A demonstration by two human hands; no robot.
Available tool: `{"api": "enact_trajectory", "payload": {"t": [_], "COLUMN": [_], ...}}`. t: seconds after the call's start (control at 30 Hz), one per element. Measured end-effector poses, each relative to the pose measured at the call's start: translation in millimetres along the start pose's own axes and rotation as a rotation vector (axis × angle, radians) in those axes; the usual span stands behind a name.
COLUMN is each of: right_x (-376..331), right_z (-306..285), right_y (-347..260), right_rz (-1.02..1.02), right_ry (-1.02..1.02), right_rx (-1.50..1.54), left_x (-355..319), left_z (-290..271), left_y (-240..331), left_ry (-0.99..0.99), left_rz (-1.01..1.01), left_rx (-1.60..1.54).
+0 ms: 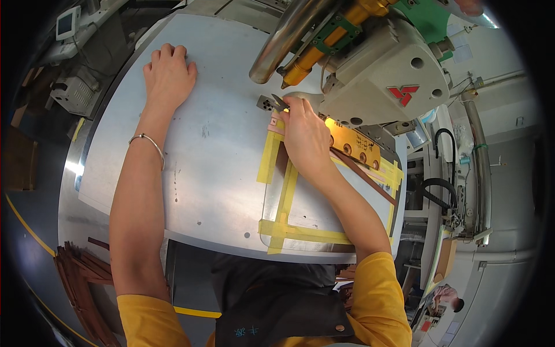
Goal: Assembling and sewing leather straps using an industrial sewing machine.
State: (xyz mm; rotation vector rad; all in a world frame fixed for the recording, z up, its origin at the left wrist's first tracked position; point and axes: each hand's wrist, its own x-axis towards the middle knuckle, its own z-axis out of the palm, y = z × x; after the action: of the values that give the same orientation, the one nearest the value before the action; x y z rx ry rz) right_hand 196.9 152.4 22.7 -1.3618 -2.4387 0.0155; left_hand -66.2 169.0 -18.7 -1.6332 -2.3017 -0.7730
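My left hand (171, 76) rests palm down on the pale metal table top (214, 173), far left, its fingers curled in and no object showing in it. My right hand (306, 136) is closed on dark, pointed thread snips (280, 103); the handles are hidden inside my fingers. Their blades point left, beside a small metal plate with holes (265, 103), under the sewing machine's head (381, 75). Right by this hand lies the end of a brown strip (370, 180), running toward the lower right. Yellow tape (283, 208) frames the area below my right wrist.
A lit yellow guide block (361, 147) with bolts sits right of my right hand. A metal cylinder (283, 43) and a brass-coloured rod (324, 52) hang above. Bundled brown strips (87, 289) hang at lower left. Another person (448, 298) works far off at lower right.
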Motion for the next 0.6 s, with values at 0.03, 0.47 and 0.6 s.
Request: {"api": "enact_trajectory", "payload": {"t": [0.03,0.47,0.6], "right_x": [1.7,7.8,8.5], "right_z": [1.5,4.0,3.2], "right_y": [-1.4,5.0,3.3], "right_rz": [0.052,-0.087,-0.089], "right_ry": [0.021,0.074,0.071], "right_rx": [-0.054,-0.121,-0.115], "left_x": [-0.4,-0.6,-0.6], "left_z": [-1.7,4.1,2.7], "left_y": [0.8,-4.7,-1.3], "left_ry": [-0.029,0.023,-0.007], "left_rz": [-0.016,0.013,-0.003], "left_rx": [-0.008,0.002,-0.009]}}
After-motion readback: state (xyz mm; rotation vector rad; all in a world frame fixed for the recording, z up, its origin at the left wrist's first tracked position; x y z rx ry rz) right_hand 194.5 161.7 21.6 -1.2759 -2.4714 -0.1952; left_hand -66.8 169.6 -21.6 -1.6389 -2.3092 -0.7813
